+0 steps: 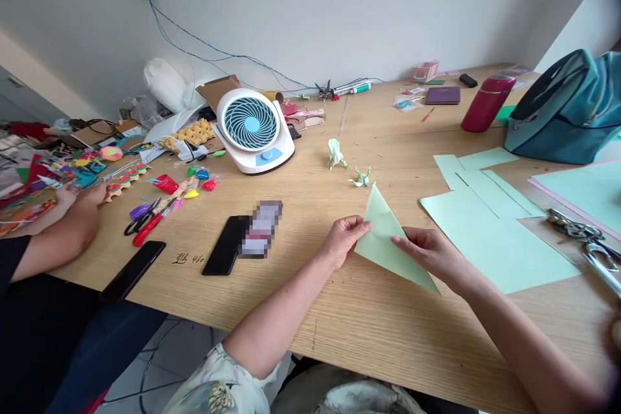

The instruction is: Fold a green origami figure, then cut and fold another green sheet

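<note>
Worktop (369,330) carries a bag (563,110) at 2 o'clock and a fan (252,129) at 11 o'clock. A green paper triangle (383,236) sits at centre. Left hand (345,238) pinches its 9 o'clock edge. Right hand (429,252) holds its 3 o'clock edge. A crane (361,176) stands just beyond, at 12 o'clock.

Folded paper (388,239) near centre showing pale green; loose sheets (495,239) to its right matching it. Table (369,330) showing light wood grain. Fan (252,126) far left looking white, grille spiralling blue. Flask (486,102) far right showing red, bag (567,110) looking teal. Phone (133,268) near left showing black.
</note>
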`<state>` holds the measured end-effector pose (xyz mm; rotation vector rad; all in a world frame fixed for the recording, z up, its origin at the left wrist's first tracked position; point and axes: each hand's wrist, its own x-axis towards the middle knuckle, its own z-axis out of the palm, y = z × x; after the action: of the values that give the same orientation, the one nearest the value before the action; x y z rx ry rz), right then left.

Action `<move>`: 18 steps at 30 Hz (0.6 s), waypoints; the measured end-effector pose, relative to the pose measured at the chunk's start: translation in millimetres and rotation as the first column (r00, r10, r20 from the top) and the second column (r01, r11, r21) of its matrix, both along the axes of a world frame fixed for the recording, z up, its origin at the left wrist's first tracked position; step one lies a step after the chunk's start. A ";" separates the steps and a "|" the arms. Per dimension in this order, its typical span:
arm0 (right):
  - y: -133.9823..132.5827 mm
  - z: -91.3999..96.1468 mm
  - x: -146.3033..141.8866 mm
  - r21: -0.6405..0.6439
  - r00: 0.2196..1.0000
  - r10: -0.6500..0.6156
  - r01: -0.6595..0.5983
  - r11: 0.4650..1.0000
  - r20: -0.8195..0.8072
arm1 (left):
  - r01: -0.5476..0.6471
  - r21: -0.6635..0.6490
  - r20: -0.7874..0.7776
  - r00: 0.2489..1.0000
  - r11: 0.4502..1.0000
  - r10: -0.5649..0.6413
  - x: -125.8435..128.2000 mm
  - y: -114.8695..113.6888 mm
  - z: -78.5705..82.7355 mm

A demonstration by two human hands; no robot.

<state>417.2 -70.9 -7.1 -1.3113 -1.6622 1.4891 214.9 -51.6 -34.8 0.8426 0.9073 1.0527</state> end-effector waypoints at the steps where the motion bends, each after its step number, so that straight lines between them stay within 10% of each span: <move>1: -0.8 -3.9 -2.6 -0.006 0.999 -0.021 0.021 1.000 -0.025 | 0.009 0.012 -0.014 1.000 1.000 -0.009 0.4 -0.6 -0.3; 18: -12.6 -17.3 -4.6 0.029 0.990 -0.131 0.133 0.991 -0.041 | -0.044 0.142 -0.108 0.992 0.989 0.059 -1.2 -1.3 -7.8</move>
<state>412.6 -83.5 -24.4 -1.3393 -1.5376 1.3963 213.7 -52.8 -42.6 1.0077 0.9623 1.1327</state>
